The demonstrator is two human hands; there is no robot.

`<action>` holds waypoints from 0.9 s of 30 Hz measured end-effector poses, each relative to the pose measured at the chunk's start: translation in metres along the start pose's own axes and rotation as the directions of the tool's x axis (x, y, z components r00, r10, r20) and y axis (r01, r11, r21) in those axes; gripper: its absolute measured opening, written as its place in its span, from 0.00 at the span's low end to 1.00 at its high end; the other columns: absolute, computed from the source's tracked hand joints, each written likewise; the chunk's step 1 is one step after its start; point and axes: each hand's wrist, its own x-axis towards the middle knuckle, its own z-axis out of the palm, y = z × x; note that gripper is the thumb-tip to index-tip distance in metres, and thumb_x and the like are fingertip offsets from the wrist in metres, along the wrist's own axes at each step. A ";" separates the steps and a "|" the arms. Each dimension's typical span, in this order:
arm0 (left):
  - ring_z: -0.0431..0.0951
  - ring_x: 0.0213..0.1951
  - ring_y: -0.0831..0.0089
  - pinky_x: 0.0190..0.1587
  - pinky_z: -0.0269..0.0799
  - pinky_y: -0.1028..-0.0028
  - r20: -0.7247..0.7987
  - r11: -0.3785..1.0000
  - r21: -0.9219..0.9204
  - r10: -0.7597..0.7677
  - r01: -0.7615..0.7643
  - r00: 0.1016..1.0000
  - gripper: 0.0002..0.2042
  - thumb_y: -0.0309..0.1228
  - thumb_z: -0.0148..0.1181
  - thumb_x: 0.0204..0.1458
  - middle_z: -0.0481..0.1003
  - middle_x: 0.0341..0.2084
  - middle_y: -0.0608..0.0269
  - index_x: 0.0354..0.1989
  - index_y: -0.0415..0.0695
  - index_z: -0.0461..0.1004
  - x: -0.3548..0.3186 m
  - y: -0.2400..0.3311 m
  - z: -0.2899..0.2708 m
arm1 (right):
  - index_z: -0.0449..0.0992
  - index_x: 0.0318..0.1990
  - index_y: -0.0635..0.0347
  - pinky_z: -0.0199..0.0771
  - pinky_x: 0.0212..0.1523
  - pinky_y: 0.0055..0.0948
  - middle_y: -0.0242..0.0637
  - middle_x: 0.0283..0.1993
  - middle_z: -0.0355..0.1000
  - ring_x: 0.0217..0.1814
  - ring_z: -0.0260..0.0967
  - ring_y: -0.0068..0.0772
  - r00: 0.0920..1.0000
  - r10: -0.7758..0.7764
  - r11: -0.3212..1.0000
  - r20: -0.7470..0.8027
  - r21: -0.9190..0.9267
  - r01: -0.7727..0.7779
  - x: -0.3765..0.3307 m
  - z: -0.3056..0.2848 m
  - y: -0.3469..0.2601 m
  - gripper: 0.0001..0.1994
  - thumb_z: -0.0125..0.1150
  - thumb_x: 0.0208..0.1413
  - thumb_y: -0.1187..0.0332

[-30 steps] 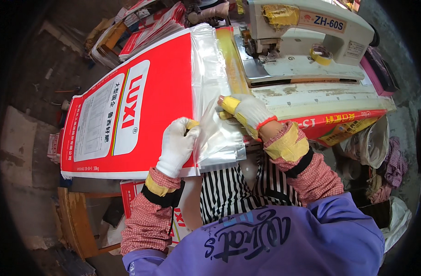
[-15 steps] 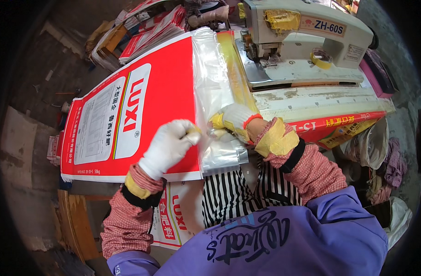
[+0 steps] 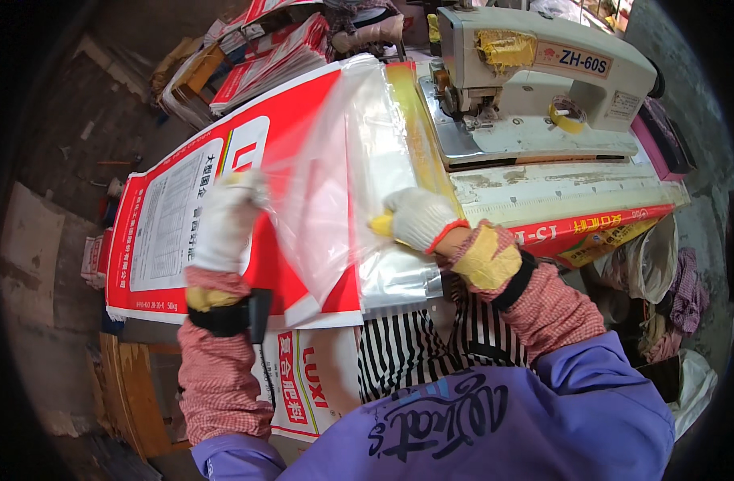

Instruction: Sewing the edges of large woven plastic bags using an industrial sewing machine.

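A large red and white woven sack point(image 3: 167, 216) lies flat on the work table in front of me. A clear plastic liner point(image 3: 343, 160) sticks out of its open end. My left hand point(image 3: 227, 220), in a white glove, grips one side of the liner and holds it lifted over the sack. My right hand point(image 3: 415, 218), also gloved, pinches the other side of the liner near the sack's mouth. The liner is spread open between both hands.
A cream industrial sewing machine point(image 3: 535, 72) stands on the table at the upper right. Stacks of red and white sacks point(image 3: 263, 48) lie at the back. More sacks hang below the table edge point(image 3: 311, 385). Cloth and plastic bags point(image 3: 663, 272) sit at the right.
My left hand has moved left and up, pulling the plastic liner apart from my right hand, so the liner now stands open and raised over the sack.
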 end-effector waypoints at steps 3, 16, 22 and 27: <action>0.69 0.25 0.80 0.32 0.65 0.79 -0.083 0.987 0.146 0.084 -0.071 0.993 0.06 0.28 0.52 0.53 0.70 0.22 0.67 0.29 0.38 0.69 -0.011 0.017 0.005 | 0.75 0.32 0.57 0.70 0.39 0.40 0.42 0.31 0.73 0.35 0.72 0.43 0.965 -0.167 0.954 -0.200 -0.281 0.107 0.001 0.002 0.005 0.11 0.56 0.45 0.60; 0.70 0.25 0.77 0.29 0.68 0.78 0.010 0.927 0.375 -0.023 0.018 1.000 0.10 0.29 0.61 0.45 0.71 0.23 0.60 0.27 0.38 0.66 -0.089 0.061 0.064 | 0.79 0.28 0.57 0.73 0.29 0.38 0.43 0.26 0.73 0.29 0.71 0.44 0.029 -0.771 0.129 0.636 0.113 0.985 0.002 0.104 -0.084 0.11 0.59 0.38 0.62; 0.73 0.28 0.68 0.31 0.69 0.74 0.443 0.646 0.715 -0.121 -0.268 0.888 0.06 0.25 0.61 0.43 0.73 0.27 0.57 0.21 0.36 0.71 -0.085 0.054 0.051 | 0.77 0.37 0.55 0.71 0.32 0.37 0.40 0.30 0.74 0.31 0.71 0.44 0.626 -0.552 0.615 0.550 -0.238 0.752 0.087 0.053 -0.098 0.14 0.56 0.43 0.60; 0.72 0.30 0.62 0.32 0.69 0.70 0.566 0.658 0.698 -0.264 -0.283 0.781 0.06 0.24 0.60 0.43 0.72 0.28 0.57 0.20 0.38 0.69 -0.085 0.046 0.038 | 0.77 0.36 0.55 0.69 0.36 0.39 0.38 0.32 0.73 0.35 0.70 0.42 0.798 -0.235 0.280 0.554 -0.748 0.602 0.158 0.017 -0.076 0.13 0.54 0.46 0.59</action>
